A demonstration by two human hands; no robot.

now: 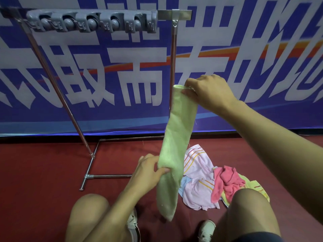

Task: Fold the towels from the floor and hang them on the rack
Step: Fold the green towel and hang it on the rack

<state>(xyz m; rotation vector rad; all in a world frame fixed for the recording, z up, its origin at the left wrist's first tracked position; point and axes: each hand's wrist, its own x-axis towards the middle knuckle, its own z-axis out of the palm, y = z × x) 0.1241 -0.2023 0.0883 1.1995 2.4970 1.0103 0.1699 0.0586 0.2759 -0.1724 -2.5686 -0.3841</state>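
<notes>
A pale green towel (pixel 176 147) is held up lengthwise in front of the person, approx. vertical w/ a slight lean, so that it hangs as a long narrow strip. Its top end is pinched by the right hand (pixel 209 92), thumb and fingers closed over the upper edge; the hold up high seems meant to let the cloth's own weight pull it straight. Lower down, at about two-thirds of its length, it is gripped from the side by the left hand (pixel 148 169), thumb across the front face, prob. to steady the strip and mark a fold line. The hands are thus well apart, both clamped on the same towel. The bottom end hangs free between the knees, above the red floor (pixel 43 172).

The towel looks already folded along its length: a rounded doubled edge is seen at the top, the surface is soft terry, lightly creased, no pattern visible.

More towels are left in a heap on the floor, just right of the green one: a pink striped towel (pixel 197 172), a crumpled red-pink cloth (pixel 225 179), a yellow-green towel (pixel 257 186) partly hidden by the right knee.

The metal rack (pixel 173 55) stands behind, against a blue banner (pixel 262 49); nothing is hung on it yet. A grey hook strip (pixel 92 21) is fixed along its top bar.
</notes>
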